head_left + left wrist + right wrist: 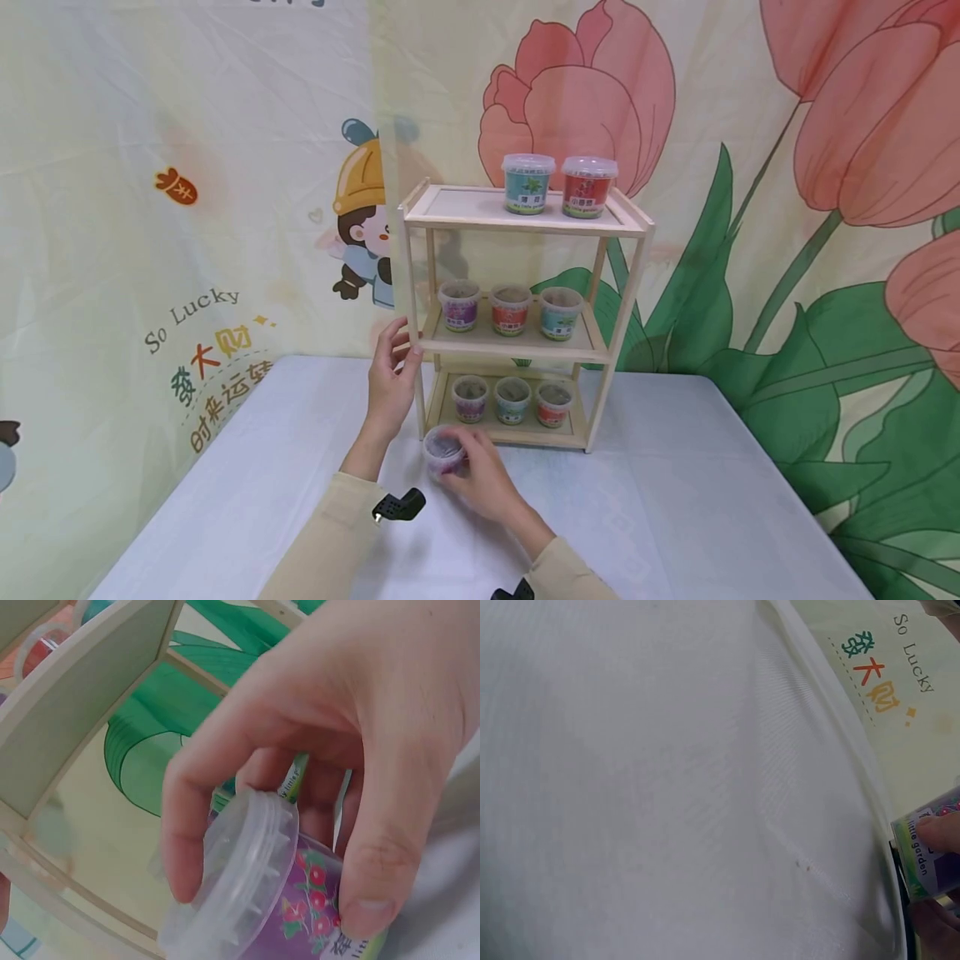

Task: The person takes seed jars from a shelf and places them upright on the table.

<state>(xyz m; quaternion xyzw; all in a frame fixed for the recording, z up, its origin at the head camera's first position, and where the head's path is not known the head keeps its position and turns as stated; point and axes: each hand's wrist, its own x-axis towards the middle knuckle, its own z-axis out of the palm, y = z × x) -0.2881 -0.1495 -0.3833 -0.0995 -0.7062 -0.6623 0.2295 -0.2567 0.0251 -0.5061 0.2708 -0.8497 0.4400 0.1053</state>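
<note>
In the head view my right hand [483,479] holds a small purple-labelled plastic cup [442,454] just in front of the rack's lower left corner. The left wrist view shows this cup [300,900] tilted, the thumb on its label and a finger over its clear rim. Part of the cup [930,851] also shows at the right edge of the right wrist view. My left hand [390,379] holds the left post of a three-tier wooden rack [517,354] at middle-shelf height, its thumb in front; the far fingertips are partly hidden.
A teal cup [528,185] and a red cup [588,187] stand on the top shelf. Purple, red and teal cups line the middle shelf [592,337] and the bottom shelf [581,421]. The rack stands on a white-covered table [675,500] before a printed cloth backdrop [262,167].
</note>
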